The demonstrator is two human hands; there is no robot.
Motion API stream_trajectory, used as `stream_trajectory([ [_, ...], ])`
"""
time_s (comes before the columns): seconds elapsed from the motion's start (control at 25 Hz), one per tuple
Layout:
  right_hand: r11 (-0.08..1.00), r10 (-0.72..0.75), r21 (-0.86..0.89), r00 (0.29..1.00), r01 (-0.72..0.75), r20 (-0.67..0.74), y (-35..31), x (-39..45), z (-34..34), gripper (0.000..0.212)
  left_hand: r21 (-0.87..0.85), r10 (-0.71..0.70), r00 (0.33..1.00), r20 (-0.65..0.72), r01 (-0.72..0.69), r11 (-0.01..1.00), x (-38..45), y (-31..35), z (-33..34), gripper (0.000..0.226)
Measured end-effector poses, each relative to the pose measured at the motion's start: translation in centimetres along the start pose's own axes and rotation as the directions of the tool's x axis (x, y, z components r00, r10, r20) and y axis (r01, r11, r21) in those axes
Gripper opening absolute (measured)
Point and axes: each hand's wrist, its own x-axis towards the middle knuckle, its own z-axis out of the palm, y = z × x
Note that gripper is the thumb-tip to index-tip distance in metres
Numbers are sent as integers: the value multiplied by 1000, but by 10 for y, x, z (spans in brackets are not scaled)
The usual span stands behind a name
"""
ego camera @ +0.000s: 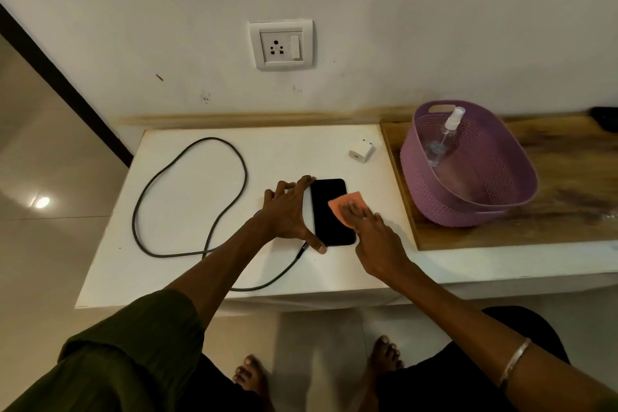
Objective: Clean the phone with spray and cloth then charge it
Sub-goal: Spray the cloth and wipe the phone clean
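While flat on the white table (187, 211), screen up and dark: phone (329, 207), near the table's middle. Braced by left hand (286, 212), fingers spread, thumb hooked round the near left corner, index finger against the far left corner. Pressed on the phone's right edge: orange cloth (346, 206), under the straight fingers of right hand (371, 234); whether any finger curls round the cloth, cannot tell. Silver bangle (513, 363) on the right forearm.

Looped on the table left of the phone: dark cable (192, 197), one end lying just beside the phone's near left corner, by the left thumb. Beyond the phone, apart from it: white charger plug (361, 150). On the wall above: socket with switch (282, 45), nothing plugged in.

Right of the table, on a wooden board (568, 211): purple basket (431, 191), with a clear spray bottle (444, 137) leaning inside against its far wall.
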Motion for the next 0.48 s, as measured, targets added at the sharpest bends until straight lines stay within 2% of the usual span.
stream_trajectory([
  [0.16, 995, -68, -76, 997, 70, 28, 9, -32, 8, 73, 4, -4, 1000, -3, 4, 1000, -2, 1, -1, 151],
  [0.32, 995, -5, -101, 999, 9, 40, 4, -43, 11, 73, -3, -5, 1000, -3, 5, 1000, -2, 1, 0, 152],
  [0.48, 970, -144, -185, 987, 156, 74, -13, -44, 21, 81, 10, -1, 1000, 3, 1, 1000, -1, -1, 0, 152],
])
